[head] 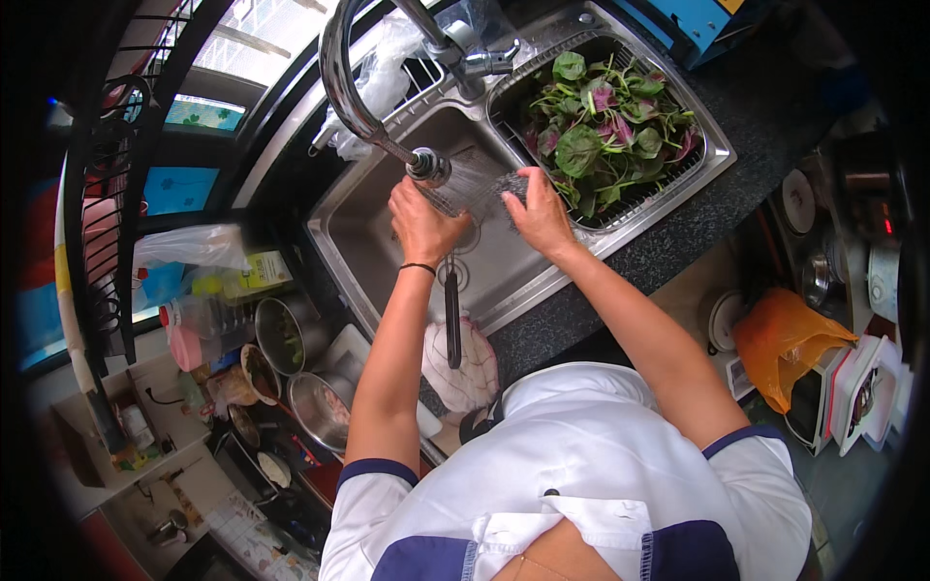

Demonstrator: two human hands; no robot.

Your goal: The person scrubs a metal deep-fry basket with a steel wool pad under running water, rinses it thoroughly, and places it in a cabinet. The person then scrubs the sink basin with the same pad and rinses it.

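My left hand (429,225) is just below the spray head of the chrome tap (429,168), over the left sink basin (501,272). It grips a metal kitchen utensil by its upper part; the black handle (453,319) points back towards me. The hand and the spray hide most of the utensil's head. Water fans out from the tap to the right. My right hand (541,218) holds a dark grey scouring pad (514,190), probably steel wool, in the spray between thumb and fingers.
Right of the basin, a drain basket (599,226) holds red-green leafy vegetables (603,138). A cloth (461,363) hangs at the sink's front edge. To the left stand metal pots (320,410) and bottles (254,276). An orange plastic bag (785,345) lies at the right.
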